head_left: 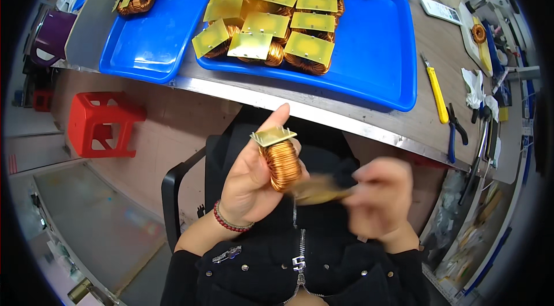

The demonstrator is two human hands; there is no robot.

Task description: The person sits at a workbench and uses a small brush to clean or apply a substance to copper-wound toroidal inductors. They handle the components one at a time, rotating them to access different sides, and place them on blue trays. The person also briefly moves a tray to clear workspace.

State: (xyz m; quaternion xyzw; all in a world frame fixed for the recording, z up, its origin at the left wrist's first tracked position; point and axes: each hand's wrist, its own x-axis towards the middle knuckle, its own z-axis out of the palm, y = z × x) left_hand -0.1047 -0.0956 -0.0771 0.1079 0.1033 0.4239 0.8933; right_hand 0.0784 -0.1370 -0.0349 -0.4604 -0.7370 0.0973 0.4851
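My left hand point(254, 182) holds a toroidal coil point(283, 164) wound with copper wire, in front of my body and just off the table edge. A small yellow-green board point(273, 136) with pins standing up from it sits on top of this coil. At the coil's lower right, a yellowish-brown strip point(322, 190) is smeared by motion, so its exact kind cannot be told. The strip reaches to my right hand point(381, 196), which is also blurred, with its fingers closed around the strip's end.
A blue tray point(375, 58) on the table bears several similar board-topped coils point(310, 49); a second blue tray point(138, 55) lies at its left. Toward the right lie a yellow cutter point(437, 92) and dark-handled pliers point(456, 130). A red stool point(104, 124) stands on the floor.
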